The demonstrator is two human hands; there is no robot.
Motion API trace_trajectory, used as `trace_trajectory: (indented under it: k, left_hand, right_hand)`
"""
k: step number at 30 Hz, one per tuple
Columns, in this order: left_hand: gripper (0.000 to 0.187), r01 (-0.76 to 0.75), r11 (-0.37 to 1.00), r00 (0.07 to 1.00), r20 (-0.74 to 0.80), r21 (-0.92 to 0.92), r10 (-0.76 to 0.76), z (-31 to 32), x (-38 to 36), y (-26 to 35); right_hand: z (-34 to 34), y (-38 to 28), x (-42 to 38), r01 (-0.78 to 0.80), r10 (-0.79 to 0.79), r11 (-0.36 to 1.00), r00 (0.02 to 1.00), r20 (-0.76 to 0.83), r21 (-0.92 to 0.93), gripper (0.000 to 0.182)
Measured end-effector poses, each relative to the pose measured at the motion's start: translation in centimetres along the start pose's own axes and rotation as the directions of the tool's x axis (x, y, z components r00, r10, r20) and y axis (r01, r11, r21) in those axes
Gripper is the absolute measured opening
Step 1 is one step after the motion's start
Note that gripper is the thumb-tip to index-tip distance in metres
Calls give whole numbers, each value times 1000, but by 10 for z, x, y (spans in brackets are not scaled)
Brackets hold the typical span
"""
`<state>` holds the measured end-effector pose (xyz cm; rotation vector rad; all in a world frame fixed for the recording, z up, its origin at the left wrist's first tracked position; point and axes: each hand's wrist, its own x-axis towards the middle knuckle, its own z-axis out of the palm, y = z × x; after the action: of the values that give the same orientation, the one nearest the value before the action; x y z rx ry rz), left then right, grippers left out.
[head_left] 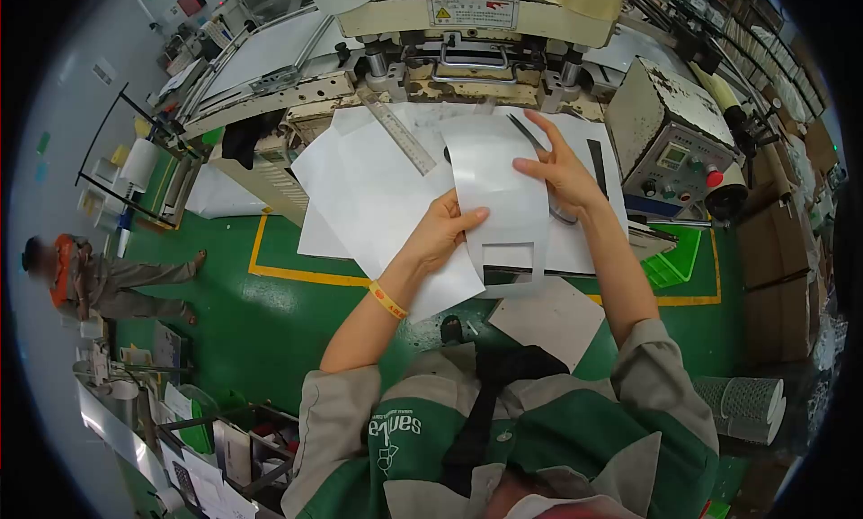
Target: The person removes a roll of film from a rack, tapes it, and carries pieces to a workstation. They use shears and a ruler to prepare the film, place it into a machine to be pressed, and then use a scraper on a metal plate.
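A white sheet with a rectangular cutout [499,173] is held up over the paper-covered work surface. My left hand [442,230] pinches its left edge, thumb on top. At its right edge is my right hand [559,168], thumb on the sheet's face and forefinger stretched up. Scissors [526,131] lie partly hidden behind the sheet and my right hand. A metal ruler [400,137] rests on white papers [360,191] to the left. To the right of my right hand lies a dark strip [597,167].
A press machine [472,65] stands behind the work surface. On the right is a control box [670,159] with a red button, above a green crate [674,257]. A person [90,276] is at the far left. Cardboard boxes [773,276] stand at right.
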<state>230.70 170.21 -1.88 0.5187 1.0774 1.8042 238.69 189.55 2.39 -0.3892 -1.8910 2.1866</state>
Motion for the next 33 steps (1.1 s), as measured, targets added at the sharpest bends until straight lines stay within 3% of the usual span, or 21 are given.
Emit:
trace_trajectory:
  k: [2, 5, 9, 13, 17, 18, 21, 24, 25, 27, 28, 29, 30, 31, 32, 33]
  left_hand:
    - [36, -18, 999, 1000, -4, 49, 18, -1, -1, -2]
    - [33, -48, 989, 998, -40, -141, 43, 0, 3, 9]
    - [29, -98, 963, 990, -123, -249, 69, -1, 14, 14]
    - [30, -24, 887, 999, -48, -461, 2, 10, 24, 1]
    - [28, -41, 831, 998, 15, -555, 60, 23, 33, -9]
    - [25, -66, 828, 998, -37, -557, 55, 31, 28, -4]
    - [22, -60, 771, 993, 43, -633, 113, 23, 36, -15]
    - [21, -82, 817, 996, -25, -570, 82, 28, 36, -13]
    - [22, -114, 839, 993, -74, -532, 89, 32, 32, -10]
    - [22, -155, 878, 987, -119, -454, 112, 31, 33, -10]
    - [24, -167, 886, 984, -126, -432, 124, 27, 37, -14]
    - [24, -215, 854, 962, -253, -473, 102, 28, 43, -17]
    - [24, -246, 851, 951, -285, -463, 119, 23, 50, -21]
    - [24, -281, 846, 936, -323, -454, 138, 17, 55, -25]
    - [27, -310, 892, 912, -368, -330, 181, 14, 61, -31]
    - [34, -314, 926, 906, -359, -211, 225, -2, 74, -45]
  right_hand:
    - [9, -2, -2, 16, -31, 987, 995, 92, 159, 80]
    - [6, -2, -4, 74, -72, 997, 989, 126, -9, 75]
    - [3, -5, -7, 176, -155, 981, 964, 217, -84, 64]
    - [-7, -11, -12, 211, -173, 968, 953, 247, -134, 69]
    - [-25, -13, -15, 186, -172, 980, 968, 185, -64, 76]
    - [-29, -14, -15, 176, -166, 984, 966, 197, -35, 77]
    - [-38, -18, -21, 151, -183, 979, 949, 255, 138, 77]
    - [-34, -24, -23, 170, -131, 979, 945, 298, -110, 64]
    - [-34, -24, -23, 97, -57, 986, 961, 270, -136, 43]
    - [-48, -12, -16, -15, 49, 987, 976, 211, -160, 19]
    - [-47, -13, -18, 42, -12, 978, 989, 145, -205, 10]
    - [-56, -3, -11, 88, -84, 956, 996, 29, -280, 11]
    - [-49, -8, -14, 115, -109, 993, 982, -155, 28, 14]
    - [-62, -4, -10, 140, -98, 984, 943, -317, 112, 18]
    - [-75, -1, -10, 224, -179, 971, 912, -369, 82, 20]
    - [-61, -14, -24, 228, -163, 969, 880, -446, 95, 19]
